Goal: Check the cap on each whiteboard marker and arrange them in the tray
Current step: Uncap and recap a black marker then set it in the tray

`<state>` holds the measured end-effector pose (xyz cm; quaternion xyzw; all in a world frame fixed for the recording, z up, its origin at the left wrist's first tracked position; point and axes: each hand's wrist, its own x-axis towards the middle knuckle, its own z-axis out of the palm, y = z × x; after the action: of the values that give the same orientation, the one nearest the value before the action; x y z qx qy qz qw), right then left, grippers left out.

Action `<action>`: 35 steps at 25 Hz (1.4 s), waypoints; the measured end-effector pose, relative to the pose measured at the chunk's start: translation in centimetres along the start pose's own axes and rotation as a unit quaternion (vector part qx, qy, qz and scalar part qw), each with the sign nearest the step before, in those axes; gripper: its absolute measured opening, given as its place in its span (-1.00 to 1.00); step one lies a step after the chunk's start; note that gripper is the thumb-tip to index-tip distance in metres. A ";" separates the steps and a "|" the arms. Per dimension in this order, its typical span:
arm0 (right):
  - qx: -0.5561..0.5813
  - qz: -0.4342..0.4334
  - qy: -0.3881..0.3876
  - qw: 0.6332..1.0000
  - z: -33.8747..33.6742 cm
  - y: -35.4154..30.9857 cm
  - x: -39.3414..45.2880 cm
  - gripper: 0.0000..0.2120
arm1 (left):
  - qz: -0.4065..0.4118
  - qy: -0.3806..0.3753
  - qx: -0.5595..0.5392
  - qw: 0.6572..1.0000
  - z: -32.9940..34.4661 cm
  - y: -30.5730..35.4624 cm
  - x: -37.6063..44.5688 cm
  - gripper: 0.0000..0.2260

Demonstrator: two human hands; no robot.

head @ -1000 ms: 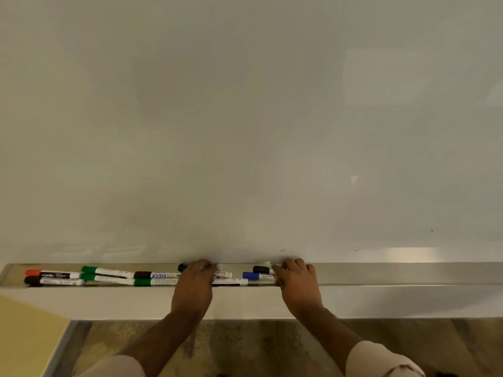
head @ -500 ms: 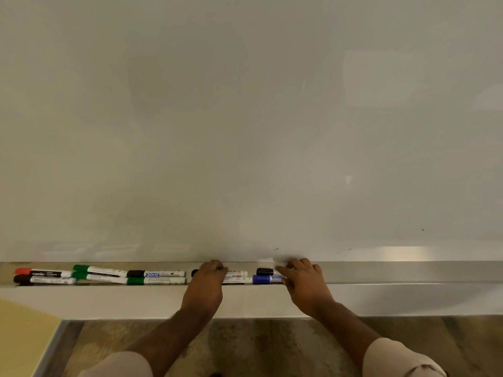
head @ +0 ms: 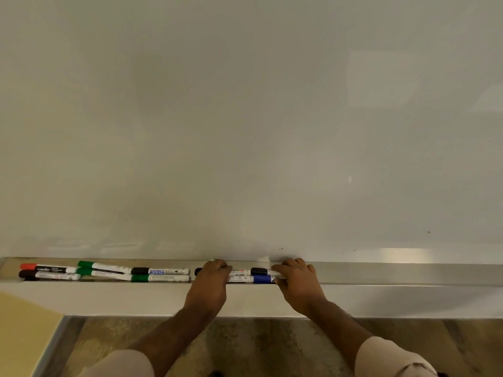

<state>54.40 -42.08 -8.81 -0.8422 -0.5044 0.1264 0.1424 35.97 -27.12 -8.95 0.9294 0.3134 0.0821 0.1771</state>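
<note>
A long metal tray (head: 381, 274) runs under the whiteboard (head: 245, 118). At its left end lie a red-capped marker (head: 47, 268) and a black-capped marker (head: 49, 275), then two green-capped markers (head: 104, 266) and a black-capped marker (head: 160, 271) over a green-banded one (head: 160, 278). My left hand (head: 209, 284) rests over the left ends of two markers in the middle. My right hand (head: 298, 284) covers their right ends, next to a black cap (head: 258, 271) and a blue cap (head: 262, 279). Fingers curl onto these markers.
The tray's right stretch (head: 408, 273) holds nothing visible. Below the board's lower frame (head: 136, 300) is a wood-pattern floor (head: 258, 346). A yellow panel (head: 21, 330) fills the lower left corner.
Both hands have slid rightward along the tray with the middle pair of markers, widening the gap from the left group. The view has shifted slightly.
</note>
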 end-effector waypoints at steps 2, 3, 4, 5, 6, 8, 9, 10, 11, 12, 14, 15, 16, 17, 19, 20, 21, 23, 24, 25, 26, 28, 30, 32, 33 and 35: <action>0.012 0.011 0.000 1.000 0.0 -0.1 0.1 -0.69 | 0.005 0.006 -0.005 1.000 -0.1 -0.1 -0.1 -0.73; 0.012 0.013 0.003 1.000 0.0 -0.2 0.2 -0.70 | 0.008 0.012 -0.006 1.000 -0.2 -0.2 -0.2 -0.74; 0.010 0.014 0.007 1.000 0.1 -0.3 0.2 -0.71 | 0.011 0.019 -0.006 1.000 -0.5 -0.3 -0.4 -0.76; 0.005 0.016 0.010 1.000 0.1 -0.4 0.3 -0.72 | 0.012 0.026 -0.004 1.000 -0.7 -0.5 -0.5 -0.76; 0.000 0.019 0.012 1.000 0.2 -0.5 0.3 -0.73 | 0.012 0.034 -0.001 0.999 -1.0 -0.9 -0.7 -0.77; -0.006 0.026 0.015 1.000 0.4 -0.7 0.4 -0.72 | 0.009 0.051 0.012 0.999 -1.6 -2.1 -1.2 -0.80; -0.006 0.028 0.016 0.999 0.4 -0.8 0.5 -0.72 | 0.003 0.062 0.017 0.998 -1.9 -3.0 -1.5 -0.82; -0.006 0.029 0.016 0.999 0.5 -0.9 0.6 -0.71 | -0.010 0.069 0.020 0.997 -2.1 -3.9 -1.8 -0.82; -0.006 0.031 0.017 0.999 0.5 -1.1 0.6 -0.71 | -0.027 0.072 0.021 0.997 -2.2 -4.9 -2.2 -0.80; -0.004 0.033 0.017 0.999 0.5 -1.2 0.7 -0.70 | -0.044 0.073 0.026 0.996 -2.3 -5.9 -2.6 -0.77; 0.002 0.036 0.018 0.999 0.6 -1.3 0.8 -0.70 | -0.073 0.082 0.046 0.993 -2.5 -8.0 -3.4 -0.67; 0.005 0.036 0.018 0.999 0.7 -1.4 0.9 -0.70 | -0.084 0.087 0.055 0.991 -2.6 -9.0 -3.7 -0.63; 0.007 0.036 0.017 0.999 0.7 -1.4 1.0 -0.70 | -0.093 0.089 0.064 0.990 -2.8 -9.8 -3.9 -0.62; 0.007 0.037 0.016 0.999 0.7 -1.5 1.1 -0.70 | -0.097 0.084 0.072 0.989 -3.0 -10.5 -3.9 -0.62; 0.009 0.041 0.012 0.999 0.6 -1.7 1.3 -0.71 | -0.089 0.065 0.082 0.991 -3.4 -11.3 -3.6 -0.62; 0.010 0.043 0.011 0.999 0.6 -1.7 1.4 -0.72 | -0.081 0.055 0.083 0.992 -3.5 -11.5 -3.3 -0.62; 0.009 0.046 0.010 0.999 0.6 -1.8 1.5 -0.72 | -0.072 0.047 0.082 0.993 -3.6 -11.6 -3.1 -0.62; 0.006 0.054 0.008 0.999 0.6 -2.0 1.4 -0.72 | -0.058 0.037 0.075 0.995 -3.8 -11.6 -2.9 -0.61; 0.003 0.057 0.007 0.998 0.7 -2.1 1.4 -0.71 | -0.055 0.035 0.067 0.996 -3.8 -11.5 -2.8 -0.61; 0.000 0.059 0.006 0.998 0.8 -2.1 1.3 -0.71 | -0.054 0.030 0.061 0.996 -3.7 -11.5 -2.7 -0.60; -0.005 0.063 0.007 0.998 0.9 -2.2 1.2 -0.71 | -0.053 0.026 0.057 0.997 -3.6 -11.4 -2.7 -0.60; -0.010 0.070 0.012 0.997 1.0 -2.4 1.1 -0.71 | -0.053 0.018 0.054 0.997 -3.6 -11.4 -2.6 -0.60; -0.013 0.078 0.016 0.997 1.0 -2.5 1.0 -0.72 | -0.051 0.013 0.055 0.997 -3.7 -11.5 -2.6 -0.62; -0.017 0.086 0.019 0.996 1.0 -2.7 0.9 -0.72 | -0.046 0.014 0.052 0.997 -3.8 -11.6 -2.7 -0.64; -0.018 0.089 0.022 0.996 1.1 -2.8 0.8 -0.72 | -0.042 0.016 0.049 0.998 -3.8 -11.6 -2.7 -0.65; -0.020 0.096 0.028 0.995 1.0 -3.1 0.7 -0.71 | -0.036 0.024 0.044 0.998 -4.1 -11.5 -2.7 -0.69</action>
<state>51.83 -39.95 -8.67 -0.8928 -0.4193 0.1057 0.1266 26.45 -19.11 -9.66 0.9221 0.3543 0.0839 0.1312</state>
